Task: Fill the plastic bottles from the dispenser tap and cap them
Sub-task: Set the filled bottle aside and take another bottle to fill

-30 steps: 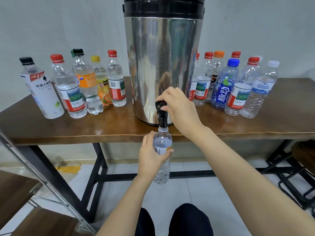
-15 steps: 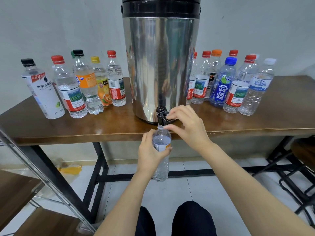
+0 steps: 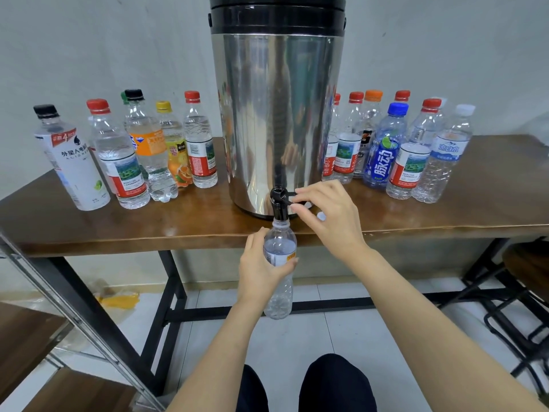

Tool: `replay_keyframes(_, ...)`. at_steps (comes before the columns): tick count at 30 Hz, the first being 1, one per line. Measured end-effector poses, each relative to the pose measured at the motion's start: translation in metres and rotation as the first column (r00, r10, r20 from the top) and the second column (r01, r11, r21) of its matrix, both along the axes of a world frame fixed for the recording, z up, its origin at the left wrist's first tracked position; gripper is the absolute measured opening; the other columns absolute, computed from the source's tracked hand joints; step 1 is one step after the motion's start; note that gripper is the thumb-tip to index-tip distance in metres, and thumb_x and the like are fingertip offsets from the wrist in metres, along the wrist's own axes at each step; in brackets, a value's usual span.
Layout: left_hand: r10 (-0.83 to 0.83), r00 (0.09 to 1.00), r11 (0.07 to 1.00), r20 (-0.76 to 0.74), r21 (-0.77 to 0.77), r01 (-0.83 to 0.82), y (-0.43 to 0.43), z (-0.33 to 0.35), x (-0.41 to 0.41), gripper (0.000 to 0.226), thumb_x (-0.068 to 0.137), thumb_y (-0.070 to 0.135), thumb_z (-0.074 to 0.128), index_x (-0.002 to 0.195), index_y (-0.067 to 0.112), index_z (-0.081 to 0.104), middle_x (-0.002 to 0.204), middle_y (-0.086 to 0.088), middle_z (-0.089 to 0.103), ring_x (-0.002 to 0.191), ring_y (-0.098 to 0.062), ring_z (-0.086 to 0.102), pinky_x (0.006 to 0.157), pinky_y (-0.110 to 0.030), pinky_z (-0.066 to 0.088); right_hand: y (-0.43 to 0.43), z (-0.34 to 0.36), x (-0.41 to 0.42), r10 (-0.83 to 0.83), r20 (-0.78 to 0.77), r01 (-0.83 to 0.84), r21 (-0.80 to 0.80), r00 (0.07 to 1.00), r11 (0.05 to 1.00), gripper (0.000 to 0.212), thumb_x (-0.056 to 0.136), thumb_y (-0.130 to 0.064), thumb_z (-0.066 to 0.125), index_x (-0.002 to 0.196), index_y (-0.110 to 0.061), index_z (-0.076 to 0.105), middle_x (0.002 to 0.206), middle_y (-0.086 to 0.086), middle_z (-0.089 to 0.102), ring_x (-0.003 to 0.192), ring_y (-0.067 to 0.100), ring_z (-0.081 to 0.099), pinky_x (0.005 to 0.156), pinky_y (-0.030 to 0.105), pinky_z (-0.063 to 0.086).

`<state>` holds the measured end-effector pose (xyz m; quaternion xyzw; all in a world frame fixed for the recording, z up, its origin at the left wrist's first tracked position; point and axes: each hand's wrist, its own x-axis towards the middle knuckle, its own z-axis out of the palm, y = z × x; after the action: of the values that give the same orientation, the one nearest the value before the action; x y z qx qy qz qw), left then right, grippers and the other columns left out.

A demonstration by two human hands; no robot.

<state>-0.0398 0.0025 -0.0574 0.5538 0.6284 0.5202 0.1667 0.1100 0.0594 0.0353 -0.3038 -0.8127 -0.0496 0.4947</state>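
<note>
Below the black tap (image 3: 279,203), the left hand (image 3: 261,269) gripped an uncapped clear plastic bottle (image 3: 279,263); its water level was unclear. The right hand (image 3: 326,212) pinched the tap's lever

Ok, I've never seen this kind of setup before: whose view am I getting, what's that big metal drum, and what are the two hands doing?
There is no machine here: the picture comes from a camera worn on a person's head, looking forward and down at their own bare hands.

The big shiny drum is a steel drinks dispenser standing on a brown wooden table. At its base is a black tap that overhangs the table edge.

The left hand holds an uncapped clear plastic bottle upright with its mouth right under the tap. The right hand has its fingertips on the tap's small lever. Whether water is flowing cannot be made out.

Capped bottles stand on both sides of the dispenser: one group on the left, another on the right.
</note>
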Motion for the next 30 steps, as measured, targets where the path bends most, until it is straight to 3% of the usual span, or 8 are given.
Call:
replay_keyframes(4, 0.006, 1.000, 1.000, -0.001, 0.000, -0.006, -0.001, 0.001, 0.001, 0.080, 0.066, 0.033, 0.090, 0.135, 0.018, 0.051, 0.127, 0.009, 0.053, 0.114, -0.006, 0.053, 0.090, -0.012, 0.039, 0.006, -0.005, -0.001, 0.007, -0.063, -0.006, 0.015, 0.998, 1.000, 0.022, 0.093, -0.037, 0.064, 0.092, -0.018, 0.074, 0.099, -0.010, 0.071, 0.099, 0.016, 0.057, 0.079, 0.039, 0.049)
replay_keyframes(8, 0.019, 1.000, 1.000, 0.006, -0.001, -0.019, 0.000, 0.000, 0.002, 0.082, 0.067, 0.036, 0.090, 0.136, 0.018, 0.050, 0.128, 0.012, 0.052, 0.112, -0.002, 0.050, 0.085, 0.000, 0.035, 0.007, -0.013, -0.016, 0.001, -0.244, 0.004, 0.020, 0.970, 1.000, 0.028, 0.088, -0.040, 0.069, 0.082, -0.013, 0.073, 0.089, -0.006, 0.071, 0.088, 0.017, 0.060, 0.077, 0.027, 0.048)
replay_keyframes(15, 0.024, 1.000, 0.999, -0.019, 0.029, -0.023, 0.003, -0.003, 0.001, 0.081, 0.064, 0.040, 0.089, 0.134, 0.021, 0.052, 0.127, 0.011, 0.055, 0.115, -0.007, 0.056, 0.094, -0.027, 0.050, 0.008, -0.021, -0.028, 0.000, -0.376, 0.012, 0.030, 0.927, 0.999, 0.022, 0.087, -0.028, 0.070, 0.075, -0.010, 0.071, 0.080, -0.004, 0.068, 0.080, 0.022, 0.062, 0.077, 0.015, 0.041)
replay_keyframes(19, 0.028, 0.999, 0.999, -0.028, 0.029, -0.027, 0.002, -0.003, 0.002, 0.080, 0.065, 0.040, 0.089, 0.133, 0.020, 0.051, 0.129, 0.010, 0.054, 0.117, -0.007, 0.055, 0.096, -0.025, 0.048, 0.008, -0.023, -0.030, 0.002, -0.395, 0.005, 0.017, 0.919, 1.000, 0.023, 0.088, -0.029, 0.069, 0.075, -0.010, 0.071, 0.081, -0.004, 0.068, 0.078, 0.019, 0.059, 0.074, 0.016, 0.041)
replay_keyframes(23, 0.026, 0.999, 0.999, -0.043, 0.022, -0.025, 0.002, -0.001, 0.003, 0.077, 0.066, 0.038, 0.090, 0.131, 0.021, 0.051, 0.125, 0.011, 0.054, 0.111, -0.004, 0.054, 0.085, -0.005, 0.040, 0.010, -0.024, -0.032, 0.009, -0.401, -0.005, 0.010, 0.916, 1.000, 0.022, 0.088, -0.028, 0.070, 0.075, -0.009, 0.070, 0.081, -0.003, 0.067, 0.077, 0.018, 0.058, 0.070, 0.021, 0.043)
replay_keyframes(25, 0.023, 0.999, 1.000, -0.045, 0.022, -0.022, 0.002, -0.002, 0.002, 0.076, 0.066, 0.038, 0.089, 0.129, 0.022, 0.051, 0.122, 0.011, 0.054, 0.109, -0.005, 0.055, 0.084, -0.007, 0.043, 0.010, -0.024, -0.032, 0.009, -0.402, -0.010, 0.000, 0.916, 1.000, 0.023, 0.088, -0.028, 0.070, 0.075, -0.009, 0.070, 0.080, -0.003, 0.067, 0.077, 0.019, 0.057, 0.069, 0.024, 0.045)
replay_keyframes(28, 0.024, 0.998, 1.000, -0.053, 0.021, -0.023, 0.002, -0.002, 0.001, 0.077, 0.065, 0.041, 0.088, 0.130, 0.021, 0.051, 0.125, 0.010, 0.054, 0.111, -0.008, 0.057, 0.091, -0.024, 0.050, 0.010, -0.025, -0.032, 0.012, -0.402, -0.016, -0.007, 0.916, 1.000, 0.022, 0.088, -0.027, 0.071, 0.076, -0.009, 0.070, 0.081, -0.003, 0.066, 0.077, 0.019, 0.057, 0.067, 0.027, 0.046)
replay_keyframes(30, 0.023, 0.998, 1.000, -0.063, 0.013, -0.022, 0.002, 0.000, 0.001, 0.076, 0.066, 0.041, 0.089, 0.129, 0.021, 0.052, 0.124, 0.011, 0.054, 0.109, -0.005, 0.055, 0.088, -0.013, 0.045, 0.009, -0.025, -0.032, 0.009, -0.401, -0.014, -0.012, 0.916, 1.000, 0.021, 0.087, -0.027, 0.072, 0.076, -0.009, 0.070, 0.081, -0.004, 0.066, 0.077, 0.018, 0.057, 0.067, 0.029, 0.047)
